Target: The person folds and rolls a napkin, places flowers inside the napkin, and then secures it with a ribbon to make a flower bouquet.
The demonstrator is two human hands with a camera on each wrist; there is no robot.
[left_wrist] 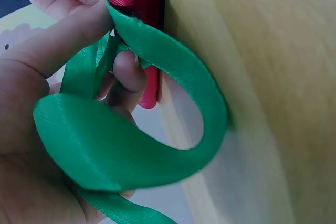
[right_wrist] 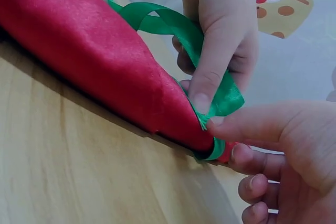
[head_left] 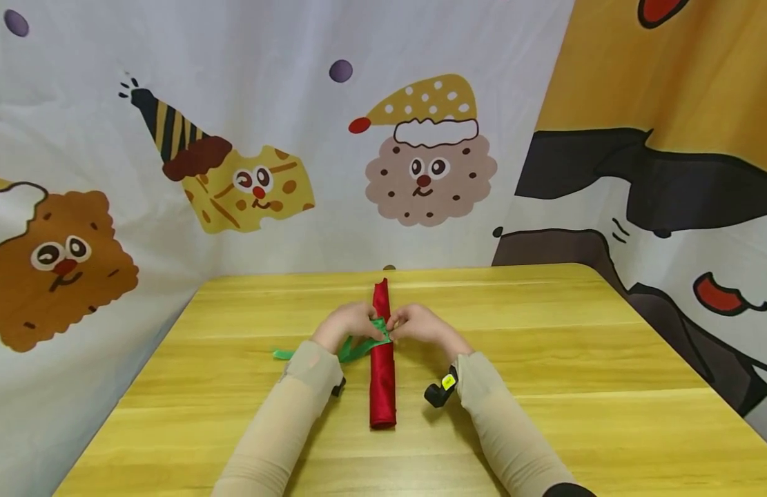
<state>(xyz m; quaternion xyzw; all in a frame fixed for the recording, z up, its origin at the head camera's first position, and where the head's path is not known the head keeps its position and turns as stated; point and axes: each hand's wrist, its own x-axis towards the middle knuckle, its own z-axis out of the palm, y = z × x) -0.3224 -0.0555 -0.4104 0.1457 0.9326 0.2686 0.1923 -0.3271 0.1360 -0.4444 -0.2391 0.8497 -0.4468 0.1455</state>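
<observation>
A rolled red satin cloth (head_left: pixel 383 393) lies lengthwise on the table, with a green ribbon (left_wrist: pixel 178 66) wrapped round it beyond its middle. From the left, my left hand (head_left: pixel 352 326) holds the ribbon, its thumb (right_wrist: pixel 207 82) pressing it against the roll. A loose length of ribbon loops past the left palm, and its tail (head_left: pixel 282 355) trails out to the left. My right hand (head_left: pixel 423 326) pinches the ribbon at the roll's right side between thumb and forefinger; its other fingers (right_wrist: pixel 257 187) are loosely bent. The exact crossing of the ribbon is partly hidden by the fingertips.
The wooden table (head_left: pixel 545 414) extends on both sides of the roll. A printed cloth backdrop (head_left: pixel 265 55) with cartoon biscuits hangs behind the table's far edge. A small black camera (head_left: pixel 441 393) is strapped at the right wrist.
</observation>
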